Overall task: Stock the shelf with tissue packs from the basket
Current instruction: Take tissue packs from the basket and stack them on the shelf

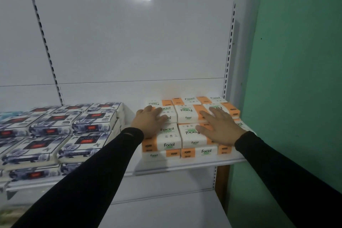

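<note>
Several white-and-orange "Facial" tissue packs (187,114) lie stacked in rows on the right part of the white shelf (185,164). My left hand (149,120) lies flat on the left packs, fingers straight and pointing right. My right hand (220,127) rests flat on the right packs, fingers spread toward the back left. Both arms wear black sleeves. Neither hand holds a pack. The basket is not in view.
Several blue-flowered tissue packs (55,131) with red labels fill the shelf's left part in stacks. A gap of bare shelf separates the two groups. A white back panel with slotted uprights (229,52) rises behind. A green wall (296,79) stands at right.
</note>
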`<control>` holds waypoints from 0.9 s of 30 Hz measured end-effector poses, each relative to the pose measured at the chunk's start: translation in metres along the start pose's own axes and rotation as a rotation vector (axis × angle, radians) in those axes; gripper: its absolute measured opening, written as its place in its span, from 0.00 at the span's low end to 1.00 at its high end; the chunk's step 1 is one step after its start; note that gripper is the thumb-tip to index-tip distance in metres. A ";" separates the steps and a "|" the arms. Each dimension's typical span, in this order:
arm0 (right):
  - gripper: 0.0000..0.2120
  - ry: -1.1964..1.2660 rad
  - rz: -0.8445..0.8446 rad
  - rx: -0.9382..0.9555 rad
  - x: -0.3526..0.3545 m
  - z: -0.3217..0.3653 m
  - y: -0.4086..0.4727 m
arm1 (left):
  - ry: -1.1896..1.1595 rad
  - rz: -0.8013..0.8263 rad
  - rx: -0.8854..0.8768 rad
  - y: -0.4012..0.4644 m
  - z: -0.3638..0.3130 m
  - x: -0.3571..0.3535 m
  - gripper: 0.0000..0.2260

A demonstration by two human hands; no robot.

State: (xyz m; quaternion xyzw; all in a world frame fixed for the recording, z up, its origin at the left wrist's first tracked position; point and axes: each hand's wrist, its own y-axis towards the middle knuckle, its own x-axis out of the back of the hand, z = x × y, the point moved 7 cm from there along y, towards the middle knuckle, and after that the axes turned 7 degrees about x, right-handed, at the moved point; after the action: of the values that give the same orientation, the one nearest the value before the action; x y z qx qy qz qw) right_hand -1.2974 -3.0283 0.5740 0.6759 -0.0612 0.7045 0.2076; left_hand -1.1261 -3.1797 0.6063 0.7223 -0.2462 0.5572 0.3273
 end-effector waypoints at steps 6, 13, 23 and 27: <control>0.37 0.003 -0.007 0.002 0.000 -0.001 0.002 | -0.032 -0.014 -0.010 0.002 0.001 -0.002 0.21; 0.35 0.016 -0.050 0.017 0.009 0.005 -0.003 | -0.301 -0.089 0.088 0.002 0.026 0.003 0.24; 0.30 0.351 -0.421 0.252 0.033 0.067 -0.042 | -0.517 -0.390 0.042 -0.103 0.064 0.061 0.19; 0.29 0.495 -0.516 0.351 0.024 0.109 -0.064 | -0.630 -0.486 0.083 -0.182 0.093 0.063 0.13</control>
State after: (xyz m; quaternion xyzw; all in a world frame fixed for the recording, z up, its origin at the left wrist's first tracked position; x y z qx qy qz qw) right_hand -1.1725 -3.0047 0.5938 0.5040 0.2838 0.7705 0.2678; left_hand -0.9193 -3.1278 0.6163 0.9077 -0.1339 0.2241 0.3284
